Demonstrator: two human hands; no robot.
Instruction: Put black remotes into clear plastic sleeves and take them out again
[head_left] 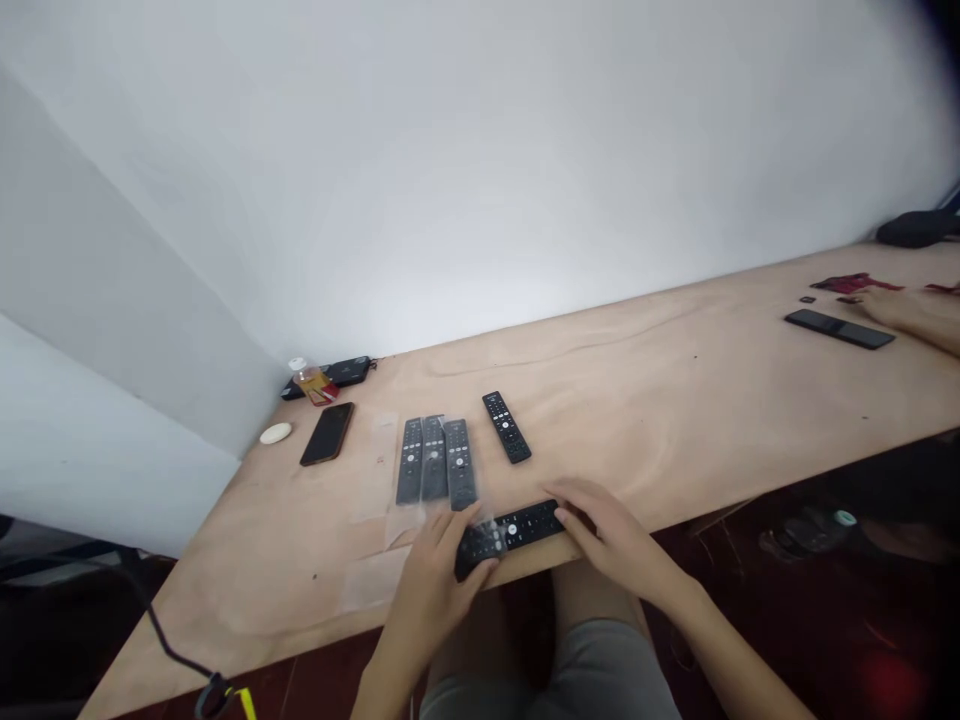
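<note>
As a seated person in grey shorts (600,670) bends over a plywood worktop (675,380), a black remote control (517,530) lies crosswise at its near edge, between both hands. The left hand (431,590) curls around the remote's left end, its fingers wrapped over the top. The right hand (615,540) is spread, its fingertips (553,492) touching the remote's right end; whether it grips cannot be told.

Just beyond the left hand, three remotes in clear plastic sleeves (435,460) lie side by side, touching. Beyond the right hand and up from it, a bare black remote (507,427) lies at an angle. Loose clear film (367,580) sits under and beside the sleeves, by the left hand.

Farther out past the left hand are a black smartphone (328,433), a white oval object (275,433), a small bottle (309,382) and a flat black case (341,372).

Far off to the right, a co-worker's hand (904,312) rests beside a flat black remote (840,328), near red scraps (855,284).
</note>
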